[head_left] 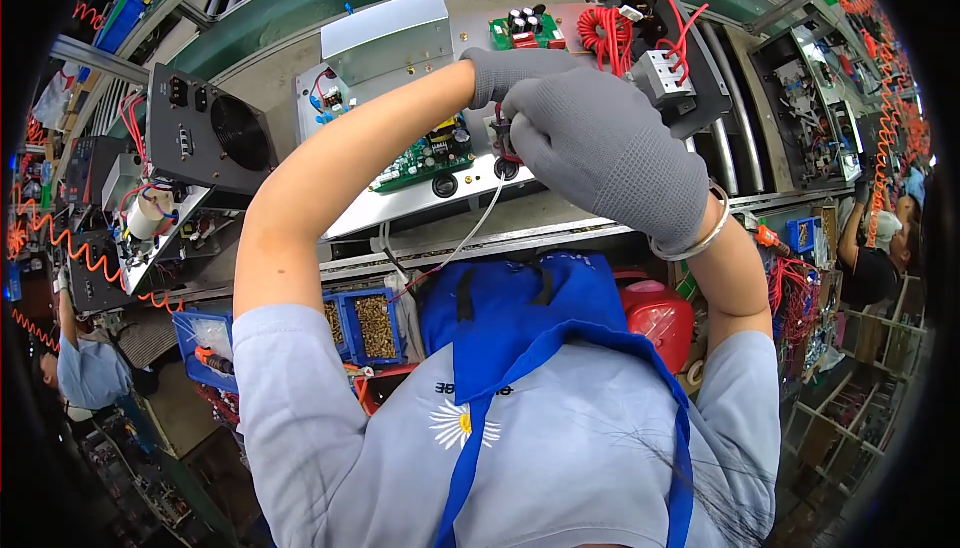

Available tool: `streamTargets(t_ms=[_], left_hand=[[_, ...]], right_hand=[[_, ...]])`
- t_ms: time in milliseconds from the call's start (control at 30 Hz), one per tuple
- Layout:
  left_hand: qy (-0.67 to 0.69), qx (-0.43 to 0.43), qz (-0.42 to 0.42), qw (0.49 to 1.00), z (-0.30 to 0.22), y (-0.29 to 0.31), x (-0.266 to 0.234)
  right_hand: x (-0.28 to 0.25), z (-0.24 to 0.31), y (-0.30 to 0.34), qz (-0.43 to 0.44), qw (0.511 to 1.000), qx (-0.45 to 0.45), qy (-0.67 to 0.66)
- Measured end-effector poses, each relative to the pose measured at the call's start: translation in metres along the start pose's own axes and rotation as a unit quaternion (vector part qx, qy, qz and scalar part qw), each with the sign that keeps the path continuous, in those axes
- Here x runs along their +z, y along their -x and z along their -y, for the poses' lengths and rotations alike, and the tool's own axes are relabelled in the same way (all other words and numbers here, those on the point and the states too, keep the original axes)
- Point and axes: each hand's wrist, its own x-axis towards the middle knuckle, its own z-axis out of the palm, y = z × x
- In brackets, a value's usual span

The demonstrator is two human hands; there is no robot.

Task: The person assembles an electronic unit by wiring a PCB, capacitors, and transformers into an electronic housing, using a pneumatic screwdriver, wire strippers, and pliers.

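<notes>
Both my hands wear grey knitted gloves and meet over the front right part of an open metal chassis (365, 210). My right hand (615, 148) is closed, its fingers curled toward the front edge; what they grip, if anything, is hidden. Just beyond it my left hand (500, 73) reaches across, its fingers covered by the right one. Beside the right fingertips sits a small dark part (498, 133) with wires. A white cable (478, 228) runs down from a round black grommet (507, 169). Under my left forearm lies a green circuit board (430, 163), partly covered.
A silver metal cover (388, 38) stands on the chassis, with a second green board (526, 30) to its right. Further right are a red wire coil (606, 36) and a grey breaker (662, 78). A black fan panel (205, 128) stands left. Blue bins (375, 328) hold small brass-coloured fasteners.
</notes>
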Motion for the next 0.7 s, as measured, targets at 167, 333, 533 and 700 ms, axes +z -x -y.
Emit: streamTargets(t_ms=[167, 333, 533, 700], left_hand=[[0.001, -0.083, 0.023, 0.996, 0.005, -0.003, -0.003], [-0.048, -0.044, -0.098, 0.993, 0.096, 0.010, 0.019], [-0.022, 0.008, -0.132, 0.991, 0.062, 0.012, 0.017], [0.021, -0.156, 0.009, 0.988, -0.005, -0.011, 0.002]], right_hand=[[0.002, -0.001, -0.004, 0.024, 1.000, 0.011, 0.004], [0.007, -0.006, -0.021, 0.012, 0.997, -0.058, 0.055], [-0.003, 0.005, -0.038, 0.102, 0.989, -0.062, 0.093], [0.034, 0.003, 0.037, 0.029, 0.994, -0.005, 0.103]])
